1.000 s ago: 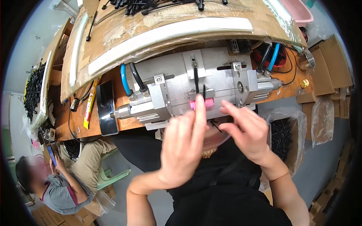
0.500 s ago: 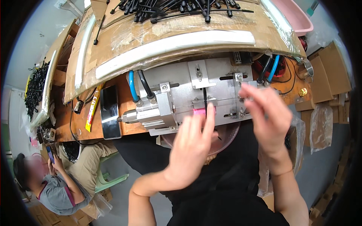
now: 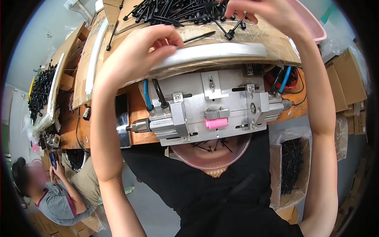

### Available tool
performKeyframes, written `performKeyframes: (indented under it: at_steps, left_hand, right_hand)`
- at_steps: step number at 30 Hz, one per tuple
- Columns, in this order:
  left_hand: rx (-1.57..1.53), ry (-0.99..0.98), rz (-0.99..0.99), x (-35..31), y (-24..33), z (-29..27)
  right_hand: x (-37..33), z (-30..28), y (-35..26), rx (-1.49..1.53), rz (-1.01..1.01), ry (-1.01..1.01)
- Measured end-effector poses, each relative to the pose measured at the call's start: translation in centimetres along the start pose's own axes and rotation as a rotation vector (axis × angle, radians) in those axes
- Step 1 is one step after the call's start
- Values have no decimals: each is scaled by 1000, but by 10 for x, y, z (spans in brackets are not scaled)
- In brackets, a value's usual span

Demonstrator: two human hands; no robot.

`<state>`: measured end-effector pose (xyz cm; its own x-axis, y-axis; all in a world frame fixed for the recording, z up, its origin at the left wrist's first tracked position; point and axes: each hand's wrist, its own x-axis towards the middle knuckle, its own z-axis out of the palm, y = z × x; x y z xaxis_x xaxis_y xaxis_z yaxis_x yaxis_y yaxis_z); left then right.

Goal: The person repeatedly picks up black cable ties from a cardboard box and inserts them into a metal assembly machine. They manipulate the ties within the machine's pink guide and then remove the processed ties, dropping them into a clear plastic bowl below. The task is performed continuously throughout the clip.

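Observation:
Near the front of a cardboard sheet (image 3: 272, 37), my left hand (image 3: 152, 47) has curled fingers, with thumb and fingertips close together. A thin black plastic rod (image 3: 200, 36) extends from its fingertips. My right hand (image 3: 262, 12) is at the far edge of the view, over the right side of a pile of black rods with caps (image 3: 173, 11). Its fingers are spread just above a few capped rods (image 3: 229, 34). Below, a metal clamping fixture (image 3: 221, 79) with two air cylinders holds a pink ribbed block (image 3: 217, 123) at its middle.
A pink bowl (image 3: 189, 156) with several black pieces sits under the fixture. Blue air hoses (image 3: 148, 94) rise at both sides. A phone (image 3: 122, 118) lies on the wooden table. At right is a lined box of black parts (image 3: 292, 166); at left a seated person (image 3: 65, 201) holds a phone.
Both hands have moved from the fixture up to the cardboard sheet, the left to its front, the right to the pile. The black rod that stood across the fixture's middle is gone from there.

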<state>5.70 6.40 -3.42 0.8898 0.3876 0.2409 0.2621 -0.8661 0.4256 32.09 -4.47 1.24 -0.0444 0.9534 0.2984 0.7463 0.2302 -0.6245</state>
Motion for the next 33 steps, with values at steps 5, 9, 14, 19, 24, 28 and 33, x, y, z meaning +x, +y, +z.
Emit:
performKeyframes:
  at_steps: [5,9,14,19,24,28,33]
  left_hand:
    - [100,286,60,-40,41,23]
    - [205,341,-50,-109,108,100]
    - [282,228,-186,-124,137,173]
    - [321,236,-205,-114,144,180]
    - [244,239,-209,-115,142,176]
    - [231,313,-56,-89,123,137]
    - [180,509,107,36,78,80]
  right_hand:
    - [-20,-32,3,475,-26,321]
    - [-47,-30,4,703,-226,353]
    - [-75,-3,2,666,-287,498]
    - [-117,-1,-18,549,-177,539]
    - [-166,65,-43,92,-130,569]
    - [-213,139,-43,22,-59,347]
    - [-221,184,-30,-98,-34,290]
